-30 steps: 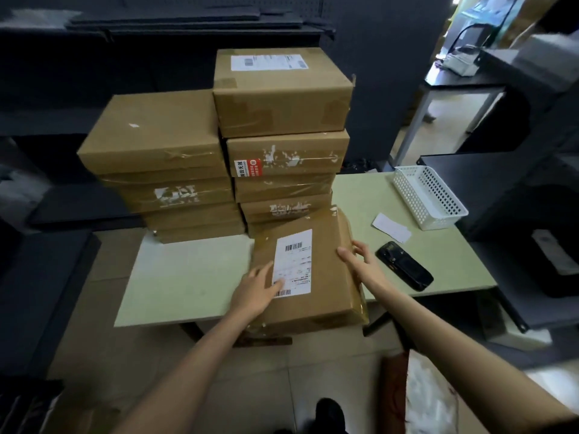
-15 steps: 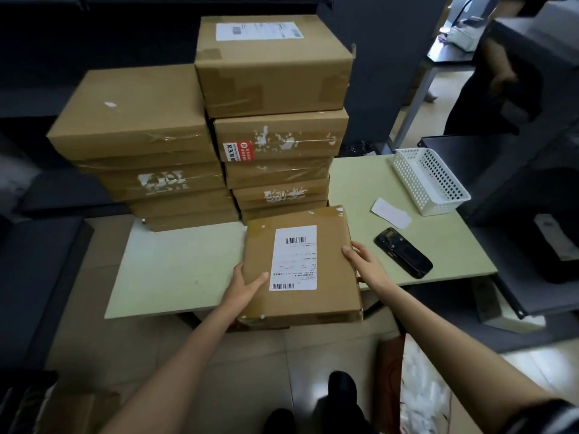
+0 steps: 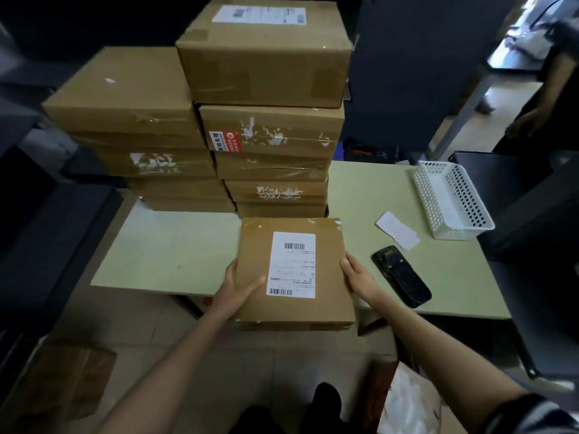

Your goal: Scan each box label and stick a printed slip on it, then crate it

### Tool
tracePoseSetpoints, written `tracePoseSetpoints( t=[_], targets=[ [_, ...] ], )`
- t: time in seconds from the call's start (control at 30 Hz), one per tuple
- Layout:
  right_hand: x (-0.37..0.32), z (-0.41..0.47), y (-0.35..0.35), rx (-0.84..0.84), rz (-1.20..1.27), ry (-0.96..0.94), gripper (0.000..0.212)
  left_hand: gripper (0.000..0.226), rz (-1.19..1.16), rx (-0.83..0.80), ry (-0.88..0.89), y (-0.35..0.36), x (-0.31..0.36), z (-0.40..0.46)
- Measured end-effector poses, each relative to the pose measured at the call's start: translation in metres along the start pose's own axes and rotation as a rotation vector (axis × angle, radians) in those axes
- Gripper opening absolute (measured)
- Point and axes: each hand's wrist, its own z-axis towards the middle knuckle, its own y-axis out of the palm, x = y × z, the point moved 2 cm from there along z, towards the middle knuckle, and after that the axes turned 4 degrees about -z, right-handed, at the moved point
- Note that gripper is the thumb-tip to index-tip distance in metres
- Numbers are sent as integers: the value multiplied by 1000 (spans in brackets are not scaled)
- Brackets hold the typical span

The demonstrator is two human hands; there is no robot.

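I am holding a flat box label-up at the table's near edge, left hand and right hand gripping its sides, readying it for the scanner lying beside it.

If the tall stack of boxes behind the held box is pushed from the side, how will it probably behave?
The tall stack would probably tip rather than slide as one: its biggest box sits on top, overhanging narrower ones. The taped cardboard looks stiff, so boxes likely keep shape. Upper boxes may shift apart, since they seem only to rest loosely on each other.
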Motion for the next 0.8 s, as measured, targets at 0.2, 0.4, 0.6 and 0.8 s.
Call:
tracePoseSetpoints(
  t=[0.2, 0.4, 0.6, 0.8],
  targets=[
    [32, 1, -53, 290, -287, -67, 40, 100, -167, 103, -69, 16, -8, -6],
    [86, 7, -101, 367, -517, 160, 66, 78, -290, 133, -113, 37, -10, -13],
    [92, 14, -99, 332, -601, 217, 77, 99, -369, 128, -134, 46, -8, -19],
    [90, 18, -95, 379, -695, 226, 75, 67, -373, 185, -90, 51, -5, -24]
  ],
)
